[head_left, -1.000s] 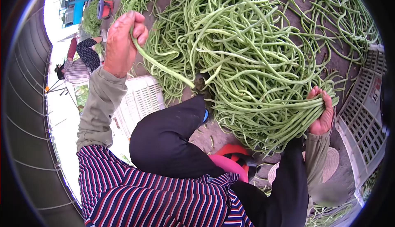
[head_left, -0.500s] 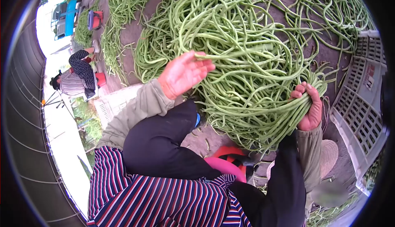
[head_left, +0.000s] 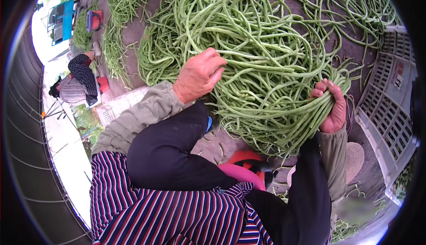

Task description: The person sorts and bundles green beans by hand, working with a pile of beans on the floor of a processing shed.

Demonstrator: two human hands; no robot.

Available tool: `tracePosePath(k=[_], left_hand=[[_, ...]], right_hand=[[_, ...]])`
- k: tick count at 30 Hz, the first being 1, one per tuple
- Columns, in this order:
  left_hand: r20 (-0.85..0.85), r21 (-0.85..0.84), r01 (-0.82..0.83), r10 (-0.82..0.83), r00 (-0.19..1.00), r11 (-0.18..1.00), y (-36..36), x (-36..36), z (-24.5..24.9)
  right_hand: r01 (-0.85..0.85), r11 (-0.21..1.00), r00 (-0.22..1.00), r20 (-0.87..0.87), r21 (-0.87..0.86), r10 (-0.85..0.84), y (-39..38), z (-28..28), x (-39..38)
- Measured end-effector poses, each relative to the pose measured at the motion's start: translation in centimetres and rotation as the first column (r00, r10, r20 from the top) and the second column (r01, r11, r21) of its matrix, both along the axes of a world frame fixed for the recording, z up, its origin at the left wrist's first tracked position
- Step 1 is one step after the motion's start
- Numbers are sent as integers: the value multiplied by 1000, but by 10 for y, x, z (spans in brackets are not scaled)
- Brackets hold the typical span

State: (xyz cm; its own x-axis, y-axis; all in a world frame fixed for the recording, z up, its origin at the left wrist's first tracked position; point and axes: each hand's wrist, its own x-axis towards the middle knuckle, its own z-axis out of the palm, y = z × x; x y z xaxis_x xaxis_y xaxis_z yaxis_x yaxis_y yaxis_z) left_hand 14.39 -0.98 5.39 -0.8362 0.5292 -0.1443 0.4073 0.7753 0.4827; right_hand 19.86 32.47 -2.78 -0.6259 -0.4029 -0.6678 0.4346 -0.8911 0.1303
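Observation:
A big tangled heap of long green beans (head_left: pixel 248 58) lies in front of my knees. My right hand (head_left: pixel 333 109) is closed around a thick bundle of long beans (head_left: pixel 310 118) at the heap's right side, with the bean ends poking out above the fist. At the heap's left edge is my left hand (head_left: pixel 199 75), back of the hand up and fingers curled together. A single bean seems to run into its fingertips, though the fingers partly hide it.
A grey plastic crate (head_left: pixel 388 98) stands at the right. More beans (head_left: pixel 126 0) lie in piles on the ground. A straw hat (head_left: pixel 353 160) is beside my right knee, and a pink seat (head_left: pixel 242 174) is under me. Another person (head_left: pixel 80 83) sits far left.
My left hand has turned from palm up with spread fingers to palm down with fingers curled in. My right hand keeps its hold on the bundle, and the view has shifted slightly.

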Motion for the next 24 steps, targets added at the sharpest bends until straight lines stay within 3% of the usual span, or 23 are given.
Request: tracePosePath(k=[1, 3, 4, 7, 9, 11, 13, 15, 17, 19, 20, 24], left_hand=[[2, 4, 1, -1, 1000, 1000, 2, -3, -8], [-93, -250, 163, -191, 977, 954, 5, -8, -24], [-61, -334, 191, -223, 973, 923, 6, -11, -29], [-73, -351, 225, -266, 961, 909, 14, -20, -26], [-63, -247, 234, -256, 965, 940, 23, -22, -17], [352, 166, -48, -14, 936, 985, 33, -19, -8], [477, 232, -71, -50, 878, 970, 49, -18, 8], [744, 260, -292, 1, 668, 920, 60, -9, 11], [808, 273, -327, -32, 589, 905, 68, -1, 11], [846, 265, -365, -34, 532, 892, 75, 5, 11], [895, 211, -414, -5, 447, 886, 77, 6, 11], [939, 150, -465, 21, 343, 872, 87, 12, 4]], right_hand=[[-4, 1000, 1000, -8, 3, 4, 0, 0, 0], [-3, 1000, 1000, -5, 10, 3, 0, 1, 1], [-2, 1000, 1000, -4, 11, 2, 0, 1, 1], [9, 1000, 1000, 16, 17, -9, 0, 2, 0], [10, 1000, 1000, 27, 3, -10, -1, 1, 0], [10, 1000, 1000, 24, -4, -9, -1, -1, -1], [-27, 992, 999, 29, 127, 24, -3, 1, -2], [-94, 983, 994, 64, 154, 85, 2, -4, 2], [-94, 994, 995, -30, 47, 96, 1, 0, 3], [-99, 995, 994, -39, 28, 101, 0, 3, 1], [-95, 995, 994, -44, 16, 96, -1, 3, 1], [-85, 996, 995, -54, -10, 85, -4, 4, 2]])
